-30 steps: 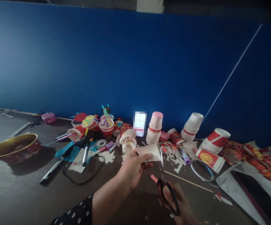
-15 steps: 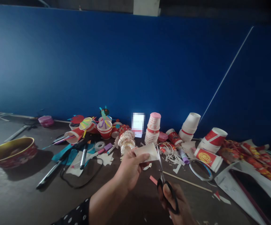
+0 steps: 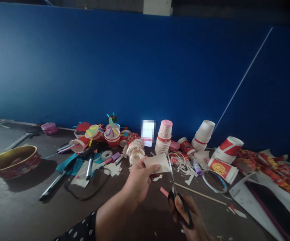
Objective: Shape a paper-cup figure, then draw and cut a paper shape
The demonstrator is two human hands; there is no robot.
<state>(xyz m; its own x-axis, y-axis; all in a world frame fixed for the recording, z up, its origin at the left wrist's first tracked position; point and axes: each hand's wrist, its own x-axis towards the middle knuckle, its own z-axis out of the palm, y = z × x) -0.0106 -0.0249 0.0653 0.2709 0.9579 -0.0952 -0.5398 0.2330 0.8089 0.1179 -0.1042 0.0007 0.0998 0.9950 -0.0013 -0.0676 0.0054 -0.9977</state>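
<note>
A pale piece of paper [image 3: 159, 163] is pinched between the thumb and fingers of my left hand [image 3: 138, 179], held above the table. My right hand [image 3: 191, 211] is closed around the black handles of a pair of scissors [image 3: 173, 182]. The blades point away from me and lie along the right edge of the paper. Just past the paper stands a stack of paper cups [image 3: 164, 139] with a pink top. Left of it is a cluster of curled white paper strips [image 3: 135, 150]. A small pink strip [image 3: 164, 191] rests on the table near the scissors.
A gold-rimmed bowl [image 3: 13, 164] stands at the left, near a black pen-like tool [image 3: 56, 184] and a marker [image 3: 89, 169]. A wooden stick [image 3: 201, 194], a tape ring [image 3: 214, 181] and a phone [image 3: 272, 207] lie to the right. Decorated cups [image 3: 112, 137] line the blue partition [image 3: 134, 67].
Both hands, the paper and the scissors stay almost in the same place. The scissors' blades look slightly closer together at the paper's edge.
</note>
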